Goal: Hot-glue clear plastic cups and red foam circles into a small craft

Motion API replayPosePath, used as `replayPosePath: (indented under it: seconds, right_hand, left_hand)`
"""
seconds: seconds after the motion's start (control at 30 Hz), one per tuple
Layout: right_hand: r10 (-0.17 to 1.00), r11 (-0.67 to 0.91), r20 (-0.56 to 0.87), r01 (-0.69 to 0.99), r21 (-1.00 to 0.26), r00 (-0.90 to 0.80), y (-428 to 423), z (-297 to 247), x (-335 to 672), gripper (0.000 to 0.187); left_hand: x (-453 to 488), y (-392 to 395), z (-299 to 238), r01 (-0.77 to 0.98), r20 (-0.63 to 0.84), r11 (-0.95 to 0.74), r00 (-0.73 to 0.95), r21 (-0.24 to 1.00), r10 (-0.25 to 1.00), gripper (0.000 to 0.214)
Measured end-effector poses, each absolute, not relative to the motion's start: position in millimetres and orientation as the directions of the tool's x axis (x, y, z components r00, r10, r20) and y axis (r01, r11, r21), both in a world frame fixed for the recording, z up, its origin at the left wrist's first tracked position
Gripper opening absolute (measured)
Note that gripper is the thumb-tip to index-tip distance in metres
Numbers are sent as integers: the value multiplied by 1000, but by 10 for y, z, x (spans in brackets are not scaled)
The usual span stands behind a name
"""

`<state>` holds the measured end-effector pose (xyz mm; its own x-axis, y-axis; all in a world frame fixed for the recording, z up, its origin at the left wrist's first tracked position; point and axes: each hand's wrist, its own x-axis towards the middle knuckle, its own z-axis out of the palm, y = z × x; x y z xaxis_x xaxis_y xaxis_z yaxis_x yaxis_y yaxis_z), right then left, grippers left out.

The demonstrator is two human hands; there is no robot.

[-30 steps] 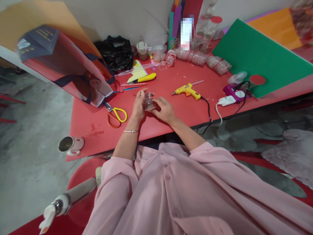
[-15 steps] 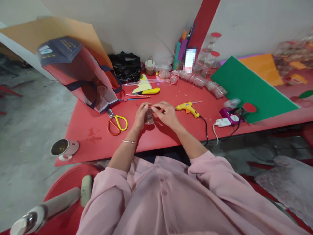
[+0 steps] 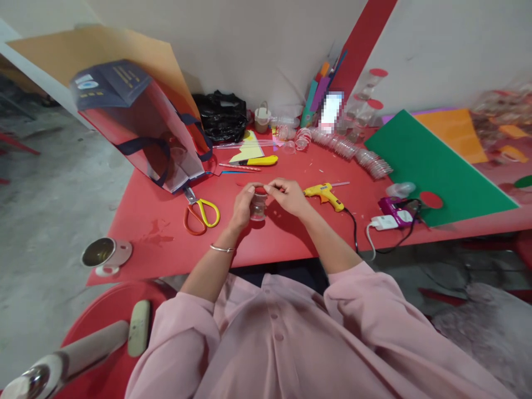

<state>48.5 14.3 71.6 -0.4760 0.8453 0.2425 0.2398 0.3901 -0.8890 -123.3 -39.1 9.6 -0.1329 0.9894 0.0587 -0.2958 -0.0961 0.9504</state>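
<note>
Between my hands stands a clear plastic piece, narrow at the middle, with a red disc on top. My left hand is closed around its left side, thumb up by the disc. The fingertips of my right hand pinch the disc's right edge. Just right of that hand lies a yellow glue gun with a stick in its back. Scissors with one red and one yellow handle lie to the left. Beyond my hands is a yellow box cutter.
A paper bag stands at the back left, a mug near the left corner. Rows of clear plastic pieces line the back. A green board and a purple power strip with cables lie right.
The view has shifted slightly. The red disc on top of the plastic piece now shows more plainly. Both hands keep their hold at nearly the same spot.
</note>
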Motion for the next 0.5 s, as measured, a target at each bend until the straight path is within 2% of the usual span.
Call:
replayPosePath:
  seconds: [0.17, 0.27, 0.33, 0.4, 0.5]
  right_hand:
    - [853, 210, 85, 190, -959, -515, 225, 697, 493, 41]
    - [868, 212, 89, 203, -956, -488, 221, 647, 458, 41]
    - [892, 295, 179, 237, -926, -415, 170, 616, 440, 35]
    - [883, 436, 339, 300, -848, -324, 86, 600, 440, 33]
    - [749, 662, 577, 401, -633, -326, -56, 594, 455, 29]
  left_hand:
    - [-1237, -403, 100, -221, 80, -117, -169, 968, 982, 53]
    - [-1227, -379, 108, -219, 75, -120, -203, 968, 976, 51]
    - [-1221, -356, 121, -221, 55, -113, -254, 969, 966, 49]
    - [-1215, -339, 148, -225, 26, -96, -295, 970, 955, 47]
    - [-1206, -342, 203, -207, 22, -100, -347, 973, 938, 42]
